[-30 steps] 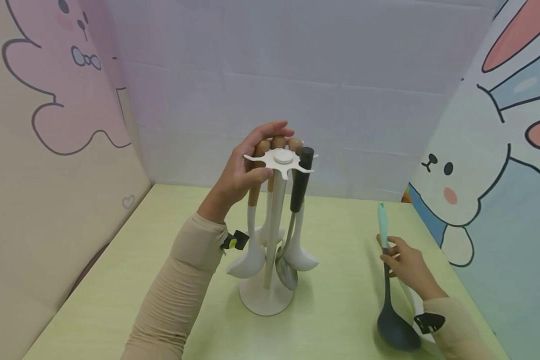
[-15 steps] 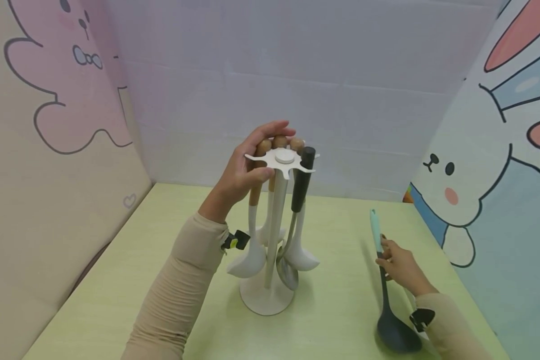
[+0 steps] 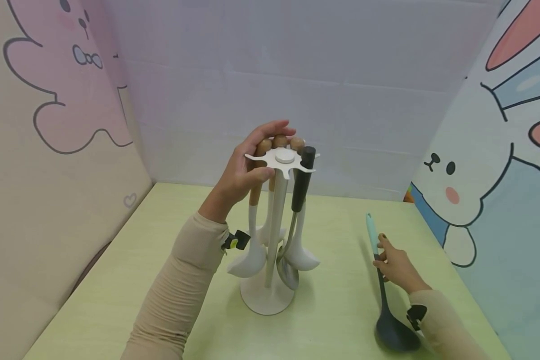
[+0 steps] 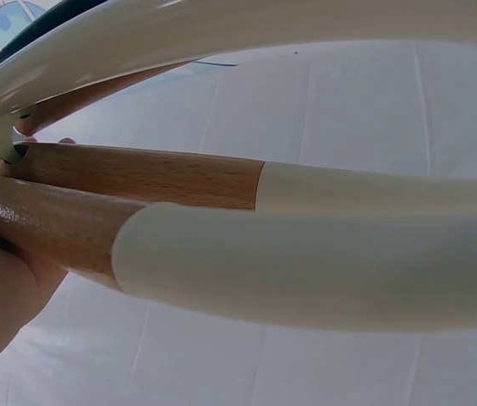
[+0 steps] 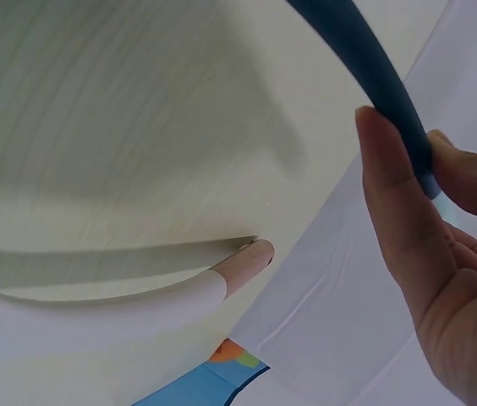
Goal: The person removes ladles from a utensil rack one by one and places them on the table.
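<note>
At centre the left hand [image 3: 239, 171] grips the rack [image 3: 285, 156]; at lower right the right hand [image 3: 398, 268] pinches the ladle [image 3: 383, 295], whose bowl [image 3: 397, 334], if heavy, might twist it loose.

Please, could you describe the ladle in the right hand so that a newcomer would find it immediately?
Start from the pale yellow-green table and look right of the white stand. There the right hand pinches a dark ladle. Its mint-green handle sets it apart from the white, wood-ended utensil lying nearby and the hanging utensils.
</note>
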### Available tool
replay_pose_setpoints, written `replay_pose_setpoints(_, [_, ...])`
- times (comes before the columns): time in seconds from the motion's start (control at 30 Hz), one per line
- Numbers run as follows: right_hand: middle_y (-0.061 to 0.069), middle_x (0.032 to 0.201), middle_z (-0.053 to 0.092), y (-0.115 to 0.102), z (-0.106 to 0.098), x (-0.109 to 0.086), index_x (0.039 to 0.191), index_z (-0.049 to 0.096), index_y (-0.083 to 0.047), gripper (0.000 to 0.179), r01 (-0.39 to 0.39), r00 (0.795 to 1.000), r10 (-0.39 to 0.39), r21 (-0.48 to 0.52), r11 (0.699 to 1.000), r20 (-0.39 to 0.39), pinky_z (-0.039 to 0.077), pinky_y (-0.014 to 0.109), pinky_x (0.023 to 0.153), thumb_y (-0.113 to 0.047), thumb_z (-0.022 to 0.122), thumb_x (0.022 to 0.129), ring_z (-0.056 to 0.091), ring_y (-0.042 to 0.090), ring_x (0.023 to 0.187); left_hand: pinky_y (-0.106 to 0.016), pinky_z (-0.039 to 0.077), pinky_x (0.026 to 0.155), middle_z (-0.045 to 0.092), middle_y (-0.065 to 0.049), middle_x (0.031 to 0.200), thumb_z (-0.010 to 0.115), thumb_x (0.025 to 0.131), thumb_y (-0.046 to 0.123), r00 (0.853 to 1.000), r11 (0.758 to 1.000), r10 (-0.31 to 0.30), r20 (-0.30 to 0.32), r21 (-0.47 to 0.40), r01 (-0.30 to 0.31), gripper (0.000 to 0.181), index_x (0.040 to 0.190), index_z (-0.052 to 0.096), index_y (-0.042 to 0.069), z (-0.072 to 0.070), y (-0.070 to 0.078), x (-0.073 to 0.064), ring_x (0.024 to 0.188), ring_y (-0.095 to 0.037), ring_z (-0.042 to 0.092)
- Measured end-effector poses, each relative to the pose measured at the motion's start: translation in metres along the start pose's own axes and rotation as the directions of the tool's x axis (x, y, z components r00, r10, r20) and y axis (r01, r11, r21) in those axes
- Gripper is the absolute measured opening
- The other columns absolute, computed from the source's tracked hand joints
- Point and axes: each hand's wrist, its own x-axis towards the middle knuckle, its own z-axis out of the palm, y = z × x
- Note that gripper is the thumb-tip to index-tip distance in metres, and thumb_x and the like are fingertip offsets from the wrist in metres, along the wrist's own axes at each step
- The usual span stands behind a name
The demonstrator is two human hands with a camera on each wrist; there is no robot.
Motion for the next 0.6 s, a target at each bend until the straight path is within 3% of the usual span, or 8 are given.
replay_pose_setpoints(0.2, [0.044,0.133,0.041,0.002,0.004,0.007,0.147,0.012,0.021,0.073,-0.033,0.999,0.033,-0.006,0.999,0.025,0.055,0.034,0.053,0.009,0.06,0.092,0.064,0.039,0.088,-0.039,0.044,0.099,0.052,-0.024,0.136,0.058,0.073,0.027,1.0,1.0,0.004,-0.008,0.008,-0.004,0.084,0.144,0.036,-0.012,-0.001,-0.001,0.0,0.118,-0.022,0.056])
replay_pose_setpoints(0.37, [0.047,0.146,0.018,0.003,0.006,0.015,0.13,0.036,0.025,0.05,-0.057,0.997,0.058,-0.017,0.998,0.054,0.056,0.034,0.052,0.01,0.061,0.09,0.062,0.048,0.093,-0.039,0.044,0.099,0.052,-0.025,0.136,0.057,0.072,0.026,1.0,1.0,0.011,-0.015,0.003,-0.011,0.084,0.143,0.036,-0.013,-0.001,-0.001,0.0,0.118,-0.023,0.056])
replay_pose_setpoints(0.47, [0.049,0.148,0.006,0.007,0.008,0.019,0.121,0.043,0.026,0.041,-0.059,0.996,0.062,-0.04,0.997,0.063,0.056,0.033,0.052,0.011,0.063,0.088,0.055,0.057,0.107,-0.038,0.045,0.097,0.052,-0.026,0.135,0.057,0.072,0.025,1.0,1.0,0.012,-0.016,-0.001,-0.012,0.084,0.143,0.035,-0.013,0.0,-0.001,0.0,0.117,-0.021,0.056])
replay_pose_setpoints(0.6, [0.051,0.147,0.004,0.014,0.012,0.023,0.117,0.045,0.027,0.04,-0.042,0.997,0.046,-0.053,0.998,0.064,0.055,0.031,0.049,0.013,0.065,0.085,0.063,0.05,0.094,-0.036,0.046,0.095,0.051,-0.027,0.135,0.058,0.073,0.025,1.0,1.0,0.001,-0.012,-0.009,-0.001,0.084,0.144,0.034,-0.014,0.0,-0.002,0.0,0.117,-0.02,0.056])
